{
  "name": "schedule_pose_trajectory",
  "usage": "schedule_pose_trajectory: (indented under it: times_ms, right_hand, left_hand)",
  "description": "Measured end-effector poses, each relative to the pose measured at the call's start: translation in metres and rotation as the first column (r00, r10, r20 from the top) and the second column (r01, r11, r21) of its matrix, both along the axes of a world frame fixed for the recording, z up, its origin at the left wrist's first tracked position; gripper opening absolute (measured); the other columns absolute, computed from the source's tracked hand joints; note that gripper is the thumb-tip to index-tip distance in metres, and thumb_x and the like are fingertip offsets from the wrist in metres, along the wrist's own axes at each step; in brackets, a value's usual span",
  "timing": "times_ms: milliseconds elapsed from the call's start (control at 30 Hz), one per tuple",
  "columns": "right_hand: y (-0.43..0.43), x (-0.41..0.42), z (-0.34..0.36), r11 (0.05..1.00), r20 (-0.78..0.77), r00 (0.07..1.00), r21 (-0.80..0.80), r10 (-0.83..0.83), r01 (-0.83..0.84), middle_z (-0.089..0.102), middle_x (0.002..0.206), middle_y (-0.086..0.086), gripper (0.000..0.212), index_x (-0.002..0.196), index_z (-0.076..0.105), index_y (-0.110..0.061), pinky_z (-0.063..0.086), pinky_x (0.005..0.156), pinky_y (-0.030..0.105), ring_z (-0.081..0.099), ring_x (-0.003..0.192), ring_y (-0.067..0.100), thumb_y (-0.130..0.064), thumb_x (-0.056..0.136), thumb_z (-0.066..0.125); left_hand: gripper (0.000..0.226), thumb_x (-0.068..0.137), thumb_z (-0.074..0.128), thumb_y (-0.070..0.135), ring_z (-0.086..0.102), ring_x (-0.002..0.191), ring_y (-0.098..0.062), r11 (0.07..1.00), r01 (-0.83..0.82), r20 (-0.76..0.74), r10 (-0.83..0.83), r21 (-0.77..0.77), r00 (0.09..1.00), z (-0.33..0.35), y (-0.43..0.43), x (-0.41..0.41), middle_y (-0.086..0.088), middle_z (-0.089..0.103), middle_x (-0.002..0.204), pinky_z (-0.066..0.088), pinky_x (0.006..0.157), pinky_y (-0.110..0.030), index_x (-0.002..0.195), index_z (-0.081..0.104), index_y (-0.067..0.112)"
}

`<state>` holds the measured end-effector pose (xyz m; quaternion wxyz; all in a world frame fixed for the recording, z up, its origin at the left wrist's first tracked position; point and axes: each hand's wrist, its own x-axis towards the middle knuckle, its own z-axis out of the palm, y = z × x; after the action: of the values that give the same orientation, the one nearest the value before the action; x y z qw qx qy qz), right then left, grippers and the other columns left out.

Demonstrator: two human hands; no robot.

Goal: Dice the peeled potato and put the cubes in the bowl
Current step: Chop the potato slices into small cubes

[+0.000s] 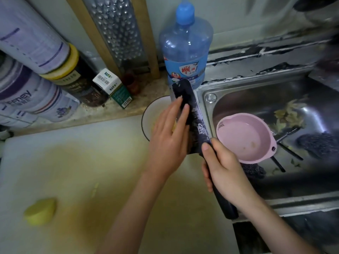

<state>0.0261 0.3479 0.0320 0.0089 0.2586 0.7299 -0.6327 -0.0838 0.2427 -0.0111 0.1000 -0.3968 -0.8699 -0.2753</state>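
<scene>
Over the white bowl point(146, 114) at the board's far right: right hand point(225, 171) is gripping the tilted cleaver point(194, 123), left hand point(168, 136), fingers flat, is wiping cubes off. Remaining potato point(40, 211) is waiting near left.

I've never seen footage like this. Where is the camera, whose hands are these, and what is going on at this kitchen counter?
There is no machine here: a person wears a wide-angle camera on the head, looking down at their own bare hands. The right hand grips the handle of a dark cleaver, held over a white bowl at the edge of the cutting board. The left hand lies flat against the blade, apparently sliding potato pieces off into the bowl. A piece of peeled potato waits on the board, uncut. To the right, a sink holds a pink strainer bowl. A blue bottle stands behind.
</scene>
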Motion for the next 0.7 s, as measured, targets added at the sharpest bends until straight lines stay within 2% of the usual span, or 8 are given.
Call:
schedule_pose_trajectory:
  times_ms: [100, 167, 233, 333, 400, 467, 567, 700]
  right_hand:
    - [-0.001, -0.001, 0.004, 1.000, -0.010, 1.000, -0.013, -0.018, 0.018, 0.045, 0.052, 0.016, 0.031, 0.070, 0.037, -0.018, 0.040, 0.038, 0.029, 0.044, 0.036, 0.021, -0.028, 0.100, 0.040]
    - [-0.001, -0.003, 0.007, 1.000, -0.010, 1.000, -0.014, -0.005, 0.004, 0.045, 0.053, 0.018, 0.032, 0.069, 0.037, -0.018, 0.041, 0.038, 0.031, 0.043, 0.036, 0.022, -0.027, 0.100, 0.040]
    - [-0.002, -0.005, 0.010, 1.000, -0.012, 1.000, 0.016, 0.022, -0.022, 0.045, 0.054, 0.021, 0.032, 0.069, 0.037, -0.020, 0.041, 0.038, 0.031, 0.044, 0.035, 0.021, -0.028, 0.099, 0.040]
    - [-0.004, -0.005, 0.012, 0.998, -0.014, 0.999, 0.049, 0.040, -0.039, 0.045, 0.054, 0.023, 0.031, 0.071, 0.036, -0.017, 0.042, 0.038, 0.030, 0.044, 0.035, 0.021, -0.029, 0.099, 0.040]
    - [-0.004, -0.005, 0.012, 0.999, -0.004, 1.000, 0.039, 0.029, -0.029, 0.045, 0.054, 0.023, 0.031, 0.072, 0.037, -0.014, 0.041, 0.038, 0.030, 0.044, 0.035, 0.021, -0.029, 0.099, 0.041]
    - [-0.002, -0.004, 0.011, 0.999, 0.020, 1.000, 0.030, 0.013, -0.013, 0.046, 0.053, 0.021, 0.030, 0.073, 0.038, -0.013, 0.041, 0.039, 0.031, 0.044, 0.036, 0.021, -0.027, 0.099, 0.041]
    - [0.004, -0.002, 0.011, 0.998, 0.033, 0.999, 0.062, 0.010, -0.012, 0.048, 0.052, 0.021, 0.029, 0.074, 0.039, -0.014, 0.041, 0.039, 0.032, 0.045, 0.036, 0.022, -0.026, 0.100, 0.039]
    - [0.007, 0.000, 0.009, 0.995, 0.049, 0.998, 0.090, 0.031, -0.035, 0.047, 0.054, 0.023, 0.030, 0.074, 0.038, -0.011, 0.041, 0.038, 0.030, 0.045, 0.035, 0.021, -0.027, 0.099, 0.040]
  left_hand:
    - [0.059, 0.093, 0.054, 0.001, 0.024, 0.142, -0.036, 0.975, -0.173, 0.025, 0.178, -0.139, 0.984, -0.017, -0.015, -0.009, -0.025, 0.024, 0.154, 0.031, 0.110, -0.055, 0.147, 0.030, 0.002]
    - [0.059, 0.092, 0.054, 0.000, 0.024, 0.141, -0.039, 0.962, -0.223, 0.033, 0.231, -0.159, 0.972, -0.019, -0.021, -0.017, -0.027, 0.023, 0.153, 0.033, 0.108, -0.058, 0.146, 0.030, 0.000]
    - [0.056, 0.092, 0.051, -0.002, 0.028, 0.141, -0.037, 0.978, -0.187, 0.059, 0.193, -0.098, 0.979, -0.011, -0.019, -0.022, -0.024, 0.028, 0.153, 0.033, 0.107, -0.056, 0.145, 0.033, -0.002]
    - [0.049, 0.099, 0.042, 0.008, 0.028, 0.143, -0.026, 0.998, -0.061, 0.052, 0.060, 0.008, 0.997, 0.008, -0.004, -0.021, -0.014, 0.031, 0.154, 0.030, 0.112, -0.050, 0.147, 0.032, 0.001]
    - [0.046, 0.101, 0.037, 0.014, 0.031, 0.143, -0.022, 0.999, -0.031, 0.041, 0.031, 0.013, 0.999, 0.010, 0.001, -0.017, -0.011, 0.035, 0.153, 0.026, 0.115, -0.046, 0.145, 0.038, 0.002]
    - [0.042, 0.101, 0.037, 0.019, 0.037, 0.139, -0.022, 0.996, -0.088, 0.054, 0.089, -0.015, 0.995, 0.002, -0.002, -0.013, -0.010, 0.045, 0.147, 0.026, 0.115, -0.047, 0.138, 0.048, 0.003]
    - [0.037, 0.098, 0.040, 0.021, 0.050, 0.130, -0.025, 0.979, -0.178, 0.065, 0.185, -0.095, 0.981, -0.015, -0.017, -0.009, -0.007, 0.065, 0.124, 0.028, 0.112, -0.051, 0.119, 0.066, 0.004]
    - [0.033, 0.093, 0.046, 0.017, 0.059, 0.119, -0.024, 0.967, -0.211, 0.085, 0.224, -0.140, 0.971, -0.020, -0.033, 0.002, -0.010, 0.071, 0.111, 0.034, 0.110, -0.049, 0.113, 0.069, 0.004]
